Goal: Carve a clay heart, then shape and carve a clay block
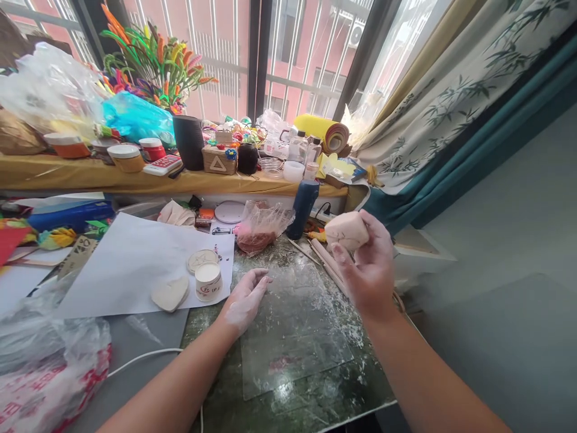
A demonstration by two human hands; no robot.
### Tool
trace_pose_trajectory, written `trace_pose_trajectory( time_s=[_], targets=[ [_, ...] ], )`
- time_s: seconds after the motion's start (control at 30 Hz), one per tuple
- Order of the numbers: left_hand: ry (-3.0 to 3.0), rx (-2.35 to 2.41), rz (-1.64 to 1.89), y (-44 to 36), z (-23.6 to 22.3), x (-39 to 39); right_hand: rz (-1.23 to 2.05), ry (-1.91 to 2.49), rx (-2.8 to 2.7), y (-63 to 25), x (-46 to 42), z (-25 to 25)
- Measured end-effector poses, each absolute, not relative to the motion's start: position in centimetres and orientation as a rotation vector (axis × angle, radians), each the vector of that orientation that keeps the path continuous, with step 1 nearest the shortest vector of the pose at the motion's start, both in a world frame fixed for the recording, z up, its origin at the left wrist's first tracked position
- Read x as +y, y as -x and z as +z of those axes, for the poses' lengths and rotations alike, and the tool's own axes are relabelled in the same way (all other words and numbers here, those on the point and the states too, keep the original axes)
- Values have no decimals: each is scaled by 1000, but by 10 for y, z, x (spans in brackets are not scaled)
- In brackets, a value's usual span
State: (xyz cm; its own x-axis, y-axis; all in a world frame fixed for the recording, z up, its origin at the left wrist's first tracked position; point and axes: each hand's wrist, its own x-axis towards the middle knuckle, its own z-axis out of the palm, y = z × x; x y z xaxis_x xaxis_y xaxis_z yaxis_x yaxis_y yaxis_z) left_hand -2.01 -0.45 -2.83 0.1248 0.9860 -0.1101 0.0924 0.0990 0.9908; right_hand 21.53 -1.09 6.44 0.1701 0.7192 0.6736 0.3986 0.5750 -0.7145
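Note:
My right hand (376, 273) is raised above the right side of the table, its fingers and thumb around a pale block of clay (346, 232) with lines cut into its face. White powder or clay smears both hands. Lower and to the left, my left hand (247, 300) rests at the edge of a clear flat sheet (297, 343), fingers extended and holding nothing. White paper (121, 258) beside it carries a pale clay cup (208, 284) with markings, a round disc (198, 258) with a star, and a flat pale piece (170, 293).
A bag of reddish-brown clay (256, 237), a dark blue bottle (303, 207) and a rolling pin or rod (329, 261) lie beyond the sheet. Jars, bottles and craft supplies crowd the windowsill (252, 185). Plastic bags (49, 373) and a white cable (139, 356) are at left.

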Motion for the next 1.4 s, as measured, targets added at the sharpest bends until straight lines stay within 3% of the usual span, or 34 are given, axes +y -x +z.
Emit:
trace_pose_trajectory(
  time_s=[0.17,0.27,0.67,0.8,0.93,1.0,1.1,1.23,1.4],
  targets=[
    [-1284,1263,989,20,-26,-6,508,1417,-1858,-217,-23,-13],
    [-1274,1243,1017,19,-24,-7,456,1536,-1810,-216,-24,-37],
    [-1324,1241,1004,21,-25,-7,462,1477,-1799,-181,-5,-28],
    [-1326,1242,976,20,-27,-6,463,1398,-1766,-202,-4,18],
    [-1308,1251,983,18,-29,-5,241,1075,-1440,-213,-17,61],
    [-1294,1247,980,18,-29,-6,185,1054,-1487,-212,-26,54],
    [-1309,1249,984,19,-26,-7,408,1248,-1893,-210,-36,12],
    [-1361,1261,981,20,-24,-7,431,1482,-1822,-206,-42,-33],
    [-1415,1218,971,17,-27,-7,618,1449,-1810,-189,-43,-35]
  ],
)
